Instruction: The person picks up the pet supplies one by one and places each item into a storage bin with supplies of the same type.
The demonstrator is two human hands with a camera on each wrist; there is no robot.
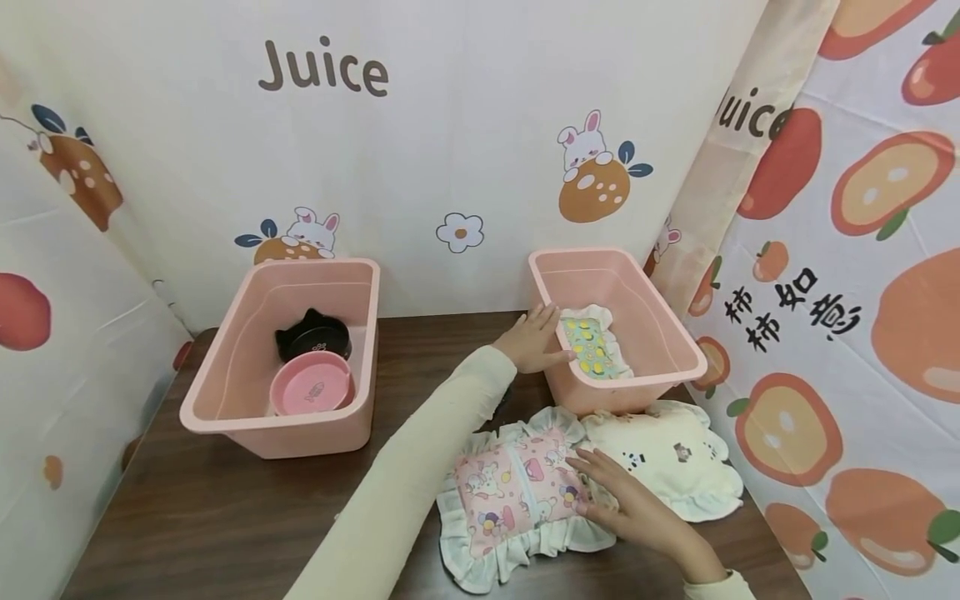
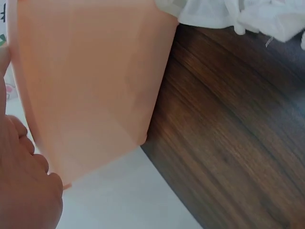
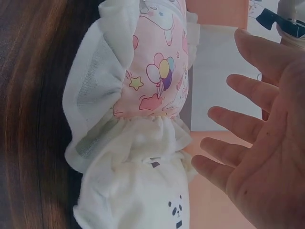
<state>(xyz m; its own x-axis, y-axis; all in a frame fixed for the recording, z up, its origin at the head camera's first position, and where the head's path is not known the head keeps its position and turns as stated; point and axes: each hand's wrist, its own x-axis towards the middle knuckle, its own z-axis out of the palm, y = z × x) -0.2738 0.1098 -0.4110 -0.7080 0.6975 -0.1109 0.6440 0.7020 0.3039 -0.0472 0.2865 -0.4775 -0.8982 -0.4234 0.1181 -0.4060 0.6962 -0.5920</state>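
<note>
My left hand (image 1: 531, 340) rests on the left rim of the right-hand pink bin (image 1: 648, 354), thumb over the edge and fingers along the rim. In that bin lies a small green ruffled cushion (image 1: 592, 346) with a yellow print. My right hand (image 1: 630, 504) is spread, fingers apart, over the inner edges of two cushions; its palm holds nothing in the right wrist view. One is a pink cartoon-print cushion (image 1: 510, 487) with a white frill. Beside it lies a cream cushion (image 1: 663, 458) with small animal figures, against the bin's front.
A second pink bin (image 1: 206, 392) stands at the left, holding a black cat-eared bowl (image 1: 318, 333) and a pink bowl (image 1: 311, 383). Both bins stand on a dark wooden table (image 1: 247, 525). Printed cloth (image 1: 420, 142) hangs behind and at both sides.
</note>
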